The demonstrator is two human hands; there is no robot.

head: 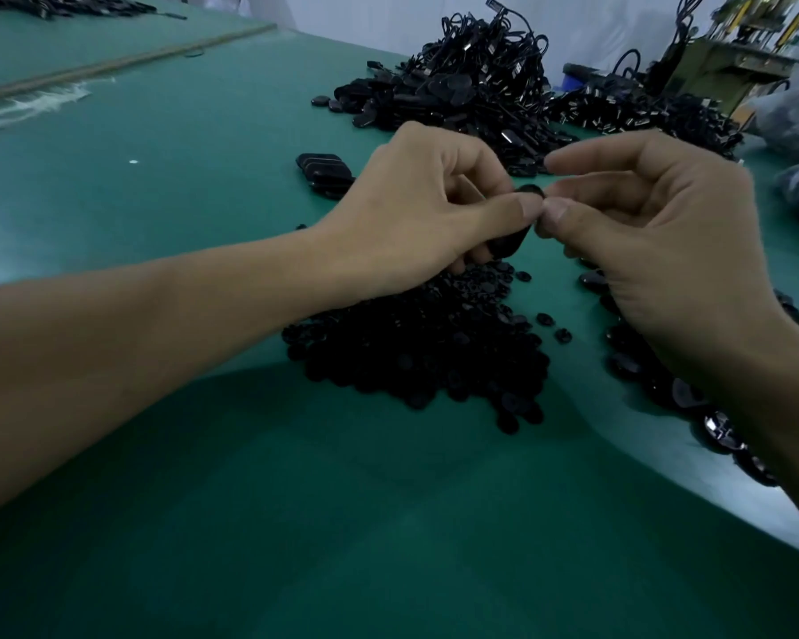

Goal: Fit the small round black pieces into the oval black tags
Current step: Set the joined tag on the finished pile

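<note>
My left hand grips an oval black tag above the green table, thumb on its face and fingers curled behind it. My right hand meets it from the right and pinches a small round black piece at the tag's upper end, thumb tips almost touching. Below the hands lies a heap of small round black pieces. More oval tags lie under my right wrist, partly hidden by the arm.
A short stack of oval tags sits left of my left hand. A large tangle of black corded tags fills the far middle of the green table. Machinery stands at the back right.
</note>
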